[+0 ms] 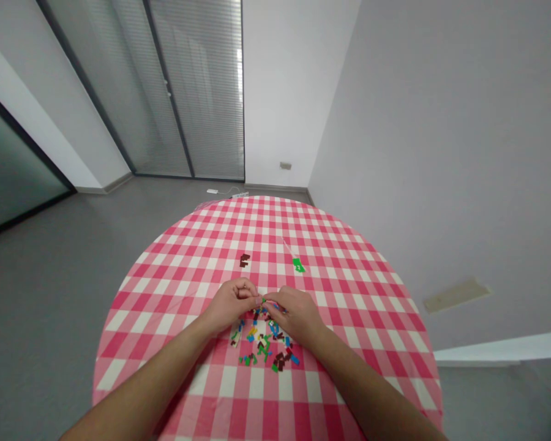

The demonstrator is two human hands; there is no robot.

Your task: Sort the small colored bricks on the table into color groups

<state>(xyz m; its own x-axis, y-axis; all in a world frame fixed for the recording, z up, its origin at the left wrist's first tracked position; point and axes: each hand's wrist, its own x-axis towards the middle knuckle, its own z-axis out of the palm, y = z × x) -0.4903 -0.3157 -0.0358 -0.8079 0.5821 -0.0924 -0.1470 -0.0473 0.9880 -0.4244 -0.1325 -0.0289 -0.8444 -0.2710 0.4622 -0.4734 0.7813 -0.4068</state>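
Checked round table (202,223) for us today: our left hand (229,304) and right hand (300,312) pinch a green brick (263,300) right between their fingertips, neither nearer; too tiny to tell its long axis. Loose bricks (264,349) spread toward the table's near edge.

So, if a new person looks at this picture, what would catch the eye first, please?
Probably the pink-and-white checked cloth on the round table, filling the lower middle. Next, the colourful scatter of small pieces, mostly just below the left grip and right grip, which meet at a tiny green piece. Farther away lie a dark brown cluster and, right of it, a bright green item.
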